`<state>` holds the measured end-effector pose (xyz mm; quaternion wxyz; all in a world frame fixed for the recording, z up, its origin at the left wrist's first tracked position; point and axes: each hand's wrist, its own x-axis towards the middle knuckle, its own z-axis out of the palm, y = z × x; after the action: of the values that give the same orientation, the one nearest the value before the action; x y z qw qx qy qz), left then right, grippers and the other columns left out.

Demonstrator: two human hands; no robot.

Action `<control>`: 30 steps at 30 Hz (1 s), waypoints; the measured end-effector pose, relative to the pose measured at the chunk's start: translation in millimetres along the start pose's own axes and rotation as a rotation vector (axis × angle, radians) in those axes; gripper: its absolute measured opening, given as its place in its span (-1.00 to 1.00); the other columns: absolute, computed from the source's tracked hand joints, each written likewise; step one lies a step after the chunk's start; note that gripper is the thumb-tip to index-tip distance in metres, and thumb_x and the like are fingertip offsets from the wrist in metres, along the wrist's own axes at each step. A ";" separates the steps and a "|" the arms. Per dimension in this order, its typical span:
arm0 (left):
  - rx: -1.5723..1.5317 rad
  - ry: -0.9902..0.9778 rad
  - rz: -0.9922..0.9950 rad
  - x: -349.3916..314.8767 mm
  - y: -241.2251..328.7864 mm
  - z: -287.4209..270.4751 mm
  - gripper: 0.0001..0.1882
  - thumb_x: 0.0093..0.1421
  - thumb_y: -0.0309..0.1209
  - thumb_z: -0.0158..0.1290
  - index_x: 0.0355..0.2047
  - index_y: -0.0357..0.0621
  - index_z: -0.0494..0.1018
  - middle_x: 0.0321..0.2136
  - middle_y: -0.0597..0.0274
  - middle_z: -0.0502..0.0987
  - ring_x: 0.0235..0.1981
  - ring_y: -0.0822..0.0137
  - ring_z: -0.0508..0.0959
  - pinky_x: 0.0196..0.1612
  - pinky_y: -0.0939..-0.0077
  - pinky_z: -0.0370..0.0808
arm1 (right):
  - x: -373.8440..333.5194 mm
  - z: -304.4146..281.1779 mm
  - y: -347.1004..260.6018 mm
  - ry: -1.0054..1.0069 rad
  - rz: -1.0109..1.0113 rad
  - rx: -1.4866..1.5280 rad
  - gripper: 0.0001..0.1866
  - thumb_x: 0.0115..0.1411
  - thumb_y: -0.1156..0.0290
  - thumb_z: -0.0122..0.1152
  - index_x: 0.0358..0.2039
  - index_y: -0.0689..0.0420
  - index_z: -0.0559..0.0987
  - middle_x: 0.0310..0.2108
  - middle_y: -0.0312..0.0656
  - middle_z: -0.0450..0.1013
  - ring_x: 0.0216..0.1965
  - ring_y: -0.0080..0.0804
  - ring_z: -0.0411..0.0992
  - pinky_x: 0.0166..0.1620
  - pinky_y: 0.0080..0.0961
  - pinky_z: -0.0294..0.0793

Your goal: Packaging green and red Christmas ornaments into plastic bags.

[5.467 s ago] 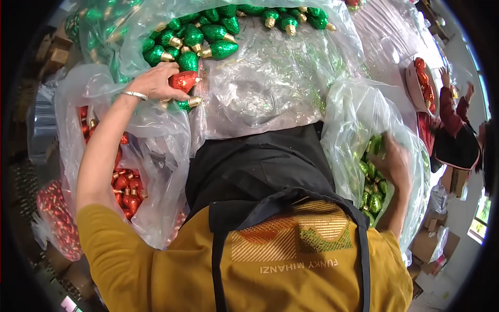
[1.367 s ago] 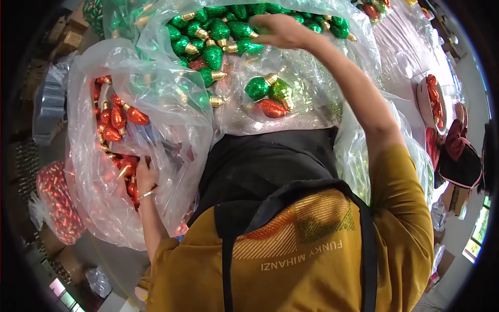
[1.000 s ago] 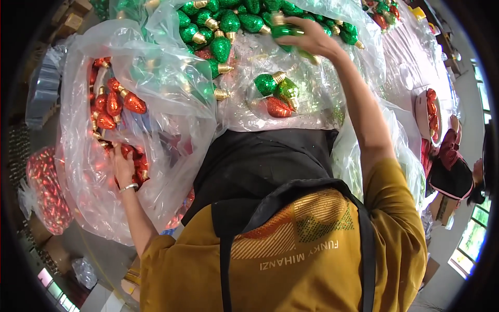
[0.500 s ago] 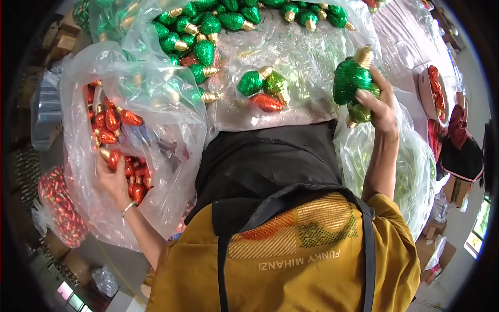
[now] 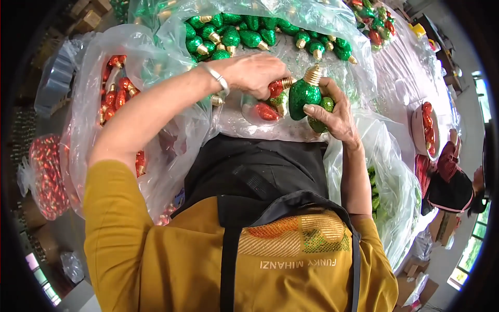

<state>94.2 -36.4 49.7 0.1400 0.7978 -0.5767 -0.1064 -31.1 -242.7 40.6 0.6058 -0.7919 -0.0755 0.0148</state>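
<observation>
Over the table, my left hand (image 5: 255, 75) is closed on a red glittery bulb-shaped ornament (image 5: 276, 88) with a gold screw-like cap. My right hand (image 5: 338, 112) grips a dark green bulb ornament (image 5: 305, 99), cap upward, together with a light green one (image 5: 326, 105). Just below my left hand, another red ornament (image 5: 266, 111) lies on the table beside a green-gold one (image 5: 281, 103), both seemingly in clear plastic. My left hand hides part of this group. Several green ornaments (image 5: 230, 36) are heaped at the back in a clear bag.
At left, an open plastic bag (image 5: 171, 135) holds red ornaments (image 5: 120, 99). Another bag (image 5: 384, 156) at right has light green ones (image 5: 373, 190) inside. Mixed ornaments (image 5: 375, 36) lie far right, near a white basin (image 5: 420, 130) of red ones. A person (image 5: 449, 182) sits beyond.
My left hand has come out of the red bag with a red ornament and reached over the table. My right hand has moved left with its two green ornaments, close to it.
</observation>
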 end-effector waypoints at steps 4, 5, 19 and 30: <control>0.060 -0.150 -0.036 11.1 -1.7 -1.0 -0.53 -0.22 -0.46 0.12 -0.21 -0.32 0.40 -0.32 0.01 0.46 -0.17 0.05 0.45 -0.10 0.26 0.40 | 12.5 -13.2 4.6 -0.099 -0.024 -0.121 -0.45 -0.05 0.31 0.39 -0.07 0.29 0.44 -0.33 -0.17 0.49 -0.29 -0.49 0.42 -0.19 -0.51 0.40; 0.110 -0.146 0.008 10.9 -2.4 -1.2 -0.56 -0.22 -0.46 0.12 -0.24 -0.31 0.40 -0.32 0.02 0.46 -0.17 0.06 0.45 -0.11 0.26 0.40 | 15.4 -15.9 4.6 -0.110 -0.009 -0.125 -0.47 -0.05 0.32 0.38 -0.09 0.29 0.44 -0.33 -0.17 0.48 -0.29 -0.49 0.42 -0.19 -0.52 0.39; 0.104 0.299 0.244 5.7 -39.9 48.7 -0.77 -0.11 -0.46 0.12 -0.44 -0.35 0.42 -0.49 0.03 0.48 -0.35 0.04 0.51 -0.27 0.26 0.44 | 33.5 -13.6 -10.0 -0.183 0.054 -0.144 -0.53 -0.02 0.28 0.33 -0.14 0.29 0.48 -0.35 -0.16 0.50 -0.33 -0.51 0.43 -0.23 -0.51 0.40; -0.217 0.270 -0.276 -1.6 -33.0 30.9 -0.81 -0.21 -0.60 0.15 -0.48 -0.27 0.50 -0.46 -0.03 0.53 -0.33 0.00 0.54 -0.30 0.26 0.48 | 73.9 1.0 -19.3 -0.224 -0.558 -0.637 -0.52 -0.01 0.27 0.32 -0.06 0.10 0.45 -0.20 -0.15 0.47 -0.27 -0.30 0.47 -0.28 -0.41 0.48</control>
<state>112.9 -28.3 9.3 0.2854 0.8565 -0.4229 -0.0782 39.9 -226.6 63.9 0.3004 -0.8820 -0.3524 -0.0876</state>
